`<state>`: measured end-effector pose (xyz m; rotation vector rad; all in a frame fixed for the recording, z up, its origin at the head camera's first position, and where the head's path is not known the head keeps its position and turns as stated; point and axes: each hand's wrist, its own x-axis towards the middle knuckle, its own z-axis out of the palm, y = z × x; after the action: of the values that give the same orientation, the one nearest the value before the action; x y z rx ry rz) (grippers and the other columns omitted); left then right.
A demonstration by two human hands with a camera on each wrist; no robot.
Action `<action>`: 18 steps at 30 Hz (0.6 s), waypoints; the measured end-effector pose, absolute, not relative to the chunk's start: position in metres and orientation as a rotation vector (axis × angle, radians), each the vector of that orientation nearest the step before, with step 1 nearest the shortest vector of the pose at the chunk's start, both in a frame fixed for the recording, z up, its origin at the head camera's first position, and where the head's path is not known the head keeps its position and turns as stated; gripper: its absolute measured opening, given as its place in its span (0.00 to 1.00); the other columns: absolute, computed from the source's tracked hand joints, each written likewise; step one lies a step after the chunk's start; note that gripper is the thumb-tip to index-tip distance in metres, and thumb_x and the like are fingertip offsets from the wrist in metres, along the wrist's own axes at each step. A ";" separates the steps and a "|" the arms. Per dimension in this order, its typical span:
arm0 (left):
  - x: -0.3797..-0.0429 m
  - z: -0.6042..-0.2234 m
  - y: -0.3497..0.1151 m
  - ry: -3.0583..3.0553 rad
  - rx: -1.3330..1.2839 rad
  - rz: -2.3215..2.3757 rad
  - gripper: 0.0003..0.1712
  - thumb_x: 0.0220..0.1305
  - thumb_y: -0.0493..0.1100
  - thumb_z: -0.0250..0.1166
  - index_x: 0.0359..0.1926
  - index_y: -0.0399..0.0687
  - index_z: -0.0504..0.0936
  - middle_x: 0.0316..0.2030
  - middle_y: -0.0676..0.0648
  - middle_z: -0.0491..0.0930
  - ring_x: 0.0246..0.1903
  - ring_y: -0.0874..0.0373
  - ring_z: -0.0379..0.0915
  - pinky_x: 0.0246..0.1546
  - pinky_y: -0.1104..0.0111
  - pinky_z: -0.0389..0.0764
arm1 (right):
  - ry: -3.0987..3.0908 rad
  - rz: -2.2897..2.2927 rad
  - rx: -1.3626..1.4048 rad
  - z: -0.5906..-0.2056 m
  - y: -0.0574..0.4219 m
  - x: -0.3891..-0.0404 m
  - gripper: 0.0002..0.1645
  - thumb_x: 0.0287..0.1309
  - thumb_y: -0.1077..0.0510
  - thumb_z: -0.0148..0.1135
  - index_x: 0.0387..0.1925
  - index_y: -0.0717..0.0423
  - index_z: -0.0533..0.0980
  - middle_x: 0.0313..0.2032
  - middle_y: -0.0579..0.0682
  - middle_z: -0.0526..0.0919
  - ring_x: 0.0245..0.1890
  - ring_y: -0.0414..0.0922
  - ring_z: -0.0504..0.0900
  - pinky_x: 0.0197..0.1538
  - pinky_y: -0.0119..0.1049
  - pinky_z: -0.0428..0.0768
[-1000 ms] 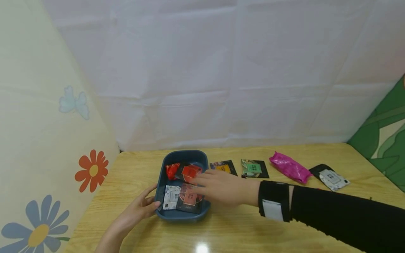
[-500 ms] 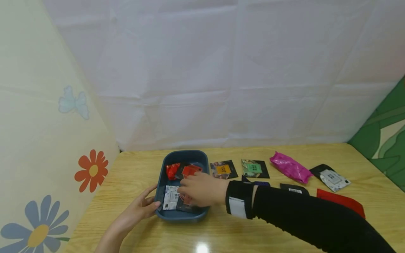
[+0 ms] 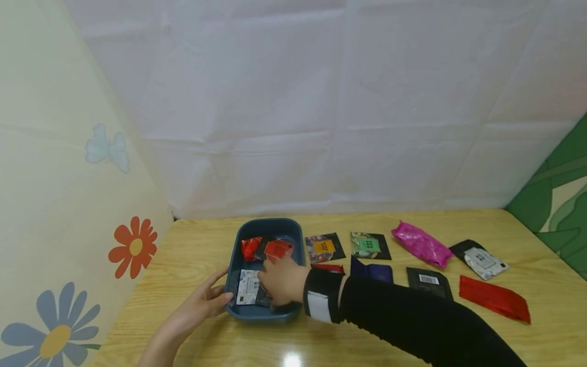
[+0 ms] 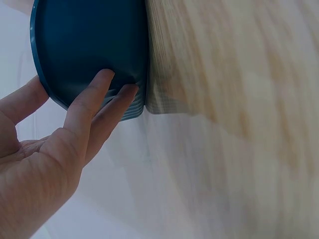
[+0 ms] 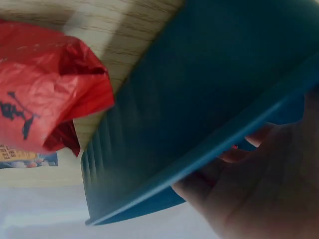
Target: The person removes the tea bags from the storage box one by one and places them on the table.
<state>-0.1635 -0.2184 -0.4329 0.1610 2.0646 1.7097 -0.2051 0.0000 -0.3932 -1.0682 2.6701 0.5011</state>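
Note:
A blue plastic bin stands on the table, left of the middle. My left hand holds its near left side, thumb at the rim and fingers along the outer wall. My right hand reaches over the right wall into the bin, fingers pointing down above a dark sachet, which it mostly hides. Its fingertips are out of sight, and the wall covers part of the hand in the right wrist view. Also in the bin lie a white sachet, a sachet with a red label and a shiny red packet.
Right of the bin lie sachets with orange and green labels, a magenta packet, a black-and-white sachet, a dark blue packet, a black packet and a red packet. Another red packet lies close beside the bin.
My right hand has moved left and deeper into the bin, over the dark sachet. More packets on the right show as the sleeve has shifted. The left hand has stayed put.

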 end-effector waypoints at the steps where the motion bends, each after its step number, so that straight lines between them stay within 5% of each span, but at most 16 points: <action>1: -0.163 -0.432 -0.218 2.066 0.158 1.710 0.41 0.73 0.40 0.58 0.77 0.36 0.46 0.66 0.19 0.58 0.62 0.36 0.68 0.57 0.50 0.76 | 2.673 0.517 -1.060 -0.394 -0.001 -0.204 0.38 0.48 0.31 0.72 0.59 0.42 0.76 0.49 0.45 0.78 0.43 0.40 0.76 0.52 0.42 0.80; 18: -0.162 -0.430 -0.217 2.108 0.118 1.679 0.41 0.73 0.41 0.60 0.77 0.37 0.48 0.66 0.20 0.59 0.63 0.33 0.66 0.56 0.47 0.76 | 2.662 0.522 -1.065 -0.399 -0.001 -0.205 0.38 0.49 0.33 0.71 0.59 0.44 0.74 0.48 0.47 0.80 0.41 0.41 0.77 0.51 0.36 0.79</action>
<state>-0.1624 -0.2168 -0.4299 0.1176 2.1080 1.6793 -0.2049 -0.0013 -0.3990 -1.0647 2.6621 0.5220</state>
